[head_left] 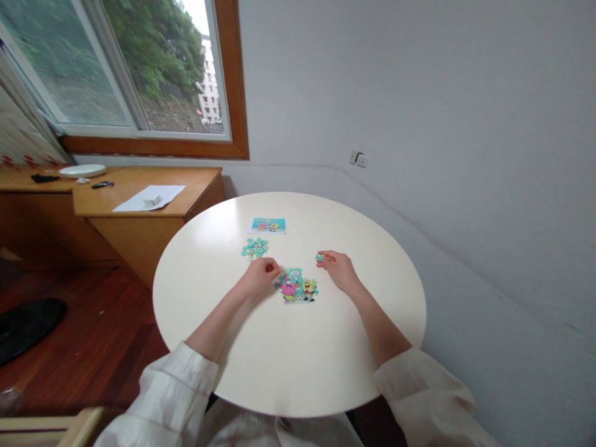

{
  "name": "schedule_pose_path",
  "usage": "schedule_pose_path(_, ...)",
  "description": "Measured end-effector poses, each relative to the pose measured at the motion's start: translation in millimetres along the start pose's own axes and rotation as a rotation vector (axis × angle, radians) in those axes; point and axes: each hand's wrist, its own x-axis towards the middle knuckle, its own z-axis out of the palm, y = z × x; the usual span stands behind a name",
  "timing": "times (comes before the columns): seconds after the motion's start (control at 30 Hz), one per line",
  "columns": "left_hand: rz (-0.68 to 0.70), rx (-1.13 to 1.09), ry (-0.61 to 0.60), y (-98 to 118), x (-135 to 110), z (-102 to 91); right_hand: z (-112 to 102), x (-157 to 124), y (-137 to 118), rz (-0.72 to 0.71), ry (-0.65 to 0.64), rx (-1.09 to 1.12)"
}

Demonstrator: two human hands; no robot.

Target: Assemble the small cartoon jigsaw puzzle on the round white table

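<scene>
A partly joined jigsaw puzzle (298, 288) with cartoon figures in pink, yellow and pale green lies on the round table (298, 360). At its upper left edge, my left hand (261, 276) has its thumb and forefinger pinched together. Whatever those fingertips hold, if anything, is too small to make out. Right of the puzzle and a little above it, my right hand (339, 268) holds a small teal puzzle piece (319, 258) at its fingertips. Beyond my left hand is a heap of loose teal puzzle pieces (255, 248).
A reference picture (269, 225) of the same cartoon figures lies past the loose pieces. To the left, a wooden desk (200, 186) carries a paper sheet (135, 200) with a small white box (151, 200), and a white plate (82, 171). A wall stands close on the right.
</scene>
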Motion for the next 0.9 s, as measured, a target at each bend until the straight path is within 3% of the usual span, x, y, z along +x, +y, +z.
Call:
schedule_pose_path(0.63,0.009,-0.02,-0.008,-1.4,-0.2,1.5,0.4,-2.1,-4.7,0.0,-0.006,-0.01)
schedule_pose_path(0.9,-0.002,0.003,-0.011,2.1,-1.4,0.8,-1.8,-3.8,-5.8,-0.055,-0.064,-0.046)
